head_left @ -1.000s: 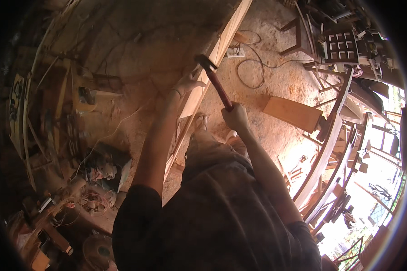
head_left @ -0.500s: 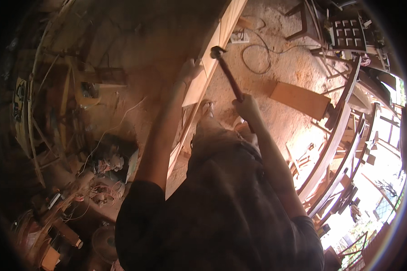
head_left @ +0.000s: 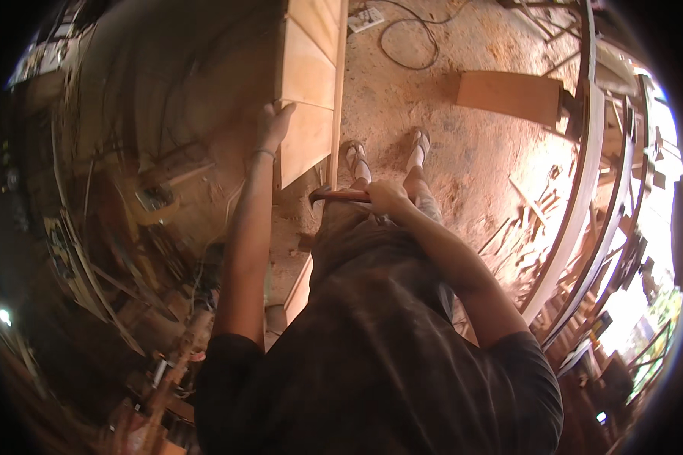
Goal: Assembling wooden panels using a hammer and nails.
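Near the top centre stands a long pale wooden piece (head_left: pixel 307 68) with panel seams across it and a darker face to its left. My left hand (head_left: pixel 276 121) grips the edge of this piece, fingers bent over it. My right hand (head_left: pixel 389 199) is closed on the handle of a hammer (head_left: pixel 344 196), which lies nearly horizontal over my thighs, its dark head pointing left, just below the piece's lower end. My sandalled feet show on the dusty floor to the right of the piece.
A pale board (head_left: pixel 508 97) lies at the upper right, with long timbers (head_left: pixel 569 220) and scrap wood beyond. A looped cable (head_left: pixel 410 42) lies by a white box (head_left: pixel 364 19) on the dusty floor (head_left: pixel 463 152). Dim clutter (head_left: pixel 106 243) fills the left side.
My right hand has brought the hammer down from a raised, upright angle to horizontal over my thighs. The view has turned, so the wooden piece now runs straight up the picture.
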`<state>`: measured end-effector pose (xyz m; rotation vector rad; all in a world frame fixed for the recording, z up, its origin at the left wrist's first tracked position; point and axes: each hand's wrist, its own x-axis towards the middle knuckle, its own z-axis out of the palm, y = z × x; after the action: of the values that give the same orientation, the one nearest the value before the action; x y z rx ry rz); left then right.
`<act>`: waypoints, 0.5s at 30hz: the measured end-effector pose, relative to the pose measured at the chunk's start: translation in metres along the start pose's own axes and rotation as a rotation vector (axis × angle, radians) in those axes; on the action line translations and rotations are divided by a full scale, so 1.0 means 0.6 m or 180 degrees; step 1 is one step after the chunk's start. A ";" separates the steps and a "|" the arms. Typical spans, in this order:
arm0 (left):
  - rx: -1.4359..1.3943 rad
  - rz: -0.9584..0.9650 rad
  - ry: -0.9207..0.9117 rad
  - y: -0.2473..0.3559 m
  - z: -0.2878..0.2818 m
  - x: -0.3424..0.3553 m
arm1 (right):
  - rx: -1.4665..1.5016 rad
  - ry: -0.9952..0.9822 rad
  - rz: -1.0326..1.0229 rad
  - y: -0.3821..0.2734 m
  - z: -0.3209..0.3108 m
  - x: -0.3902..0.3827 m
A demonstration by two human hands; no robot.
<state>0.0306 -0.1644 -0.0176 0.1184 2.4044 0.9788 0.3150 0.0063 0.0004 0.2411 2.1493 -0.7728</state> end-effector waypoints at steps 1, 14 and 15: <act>0.0027 0.0046 0.0096 0.002 -0.003 0.001 | 0.0101 0.0080 0.0031 -0.007 0.000 0.013; 0.0097 0.0073 0.0251 0.070 -0.013 -0.041 | 0.0092 -0.0073 -0.0079 0.020 0.087 0.088; 0.0011 0.0009 0.0226 0.074 -0.013 -0.044 | 0.0206 -0.0243 -0.0036 0.033 0.102 0.110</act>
<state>0.0438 -0.1438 0.0286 0.0897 2.4710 0.9958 0.3198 -0.0208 -0.0875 0.2298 2.0578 -0.8457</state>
